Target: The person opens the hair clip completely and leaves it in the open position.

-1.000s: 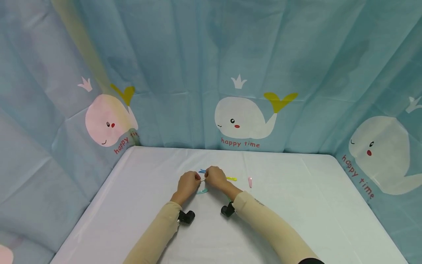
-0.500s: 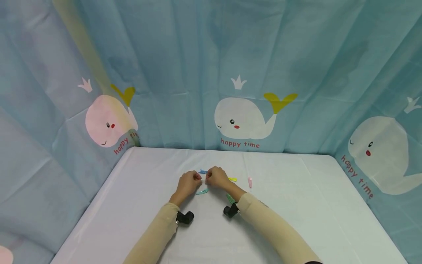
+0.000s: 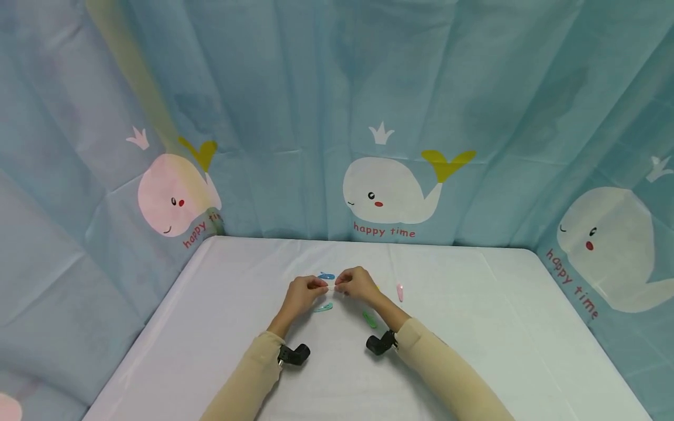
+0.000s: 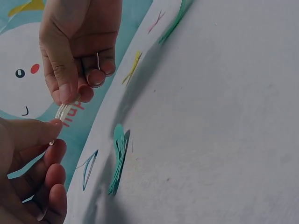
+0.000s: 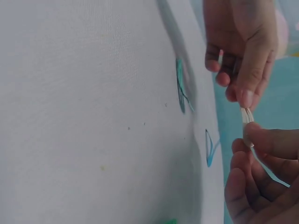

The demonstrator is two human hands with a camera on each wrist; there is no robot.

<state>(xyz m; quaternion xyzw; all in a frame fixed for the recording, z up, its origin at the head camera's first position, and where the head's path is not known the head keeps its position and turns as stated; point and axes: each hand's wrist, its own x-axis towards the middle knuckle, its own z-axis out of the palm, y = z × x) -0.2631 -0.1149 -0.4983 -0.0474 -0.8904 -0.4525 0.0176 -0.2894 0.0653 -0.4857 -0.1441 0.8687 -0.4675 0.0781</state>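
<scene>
Both hands pinch a white snap hair clip (image 4: 62,111) between thumb and fingertips, one at each end. In the head view my left hand (image 3: 302,292) comes in from the left and my right hand (image 3: 359,284) from the right, with only a sliver of the clip visible between them. The right wrist view shows the white clip's slim, split strips between the two thumbs. A blue hair clip (image 3: 326,276) lies just beyond the hands, and a teal hair clip (image 3: 323,307) lies on the near side, by my left hand.
The white table (image 3: 463,327) also carries a green hair clip (image 3: 370,319) near my right wrist and a pink one (image 3: 400,292) farther right. A yellow hair clip (image 4: 132,68) is mostly hidden by my right hand in the head view. Blue whale-print curtains (image 3: 295,193) hang behind.
Both hands have shifted slightly right, my right hand more so. The green clip has come into view from under the right arm, while the yellow clip is now mostly covered.
</scene>
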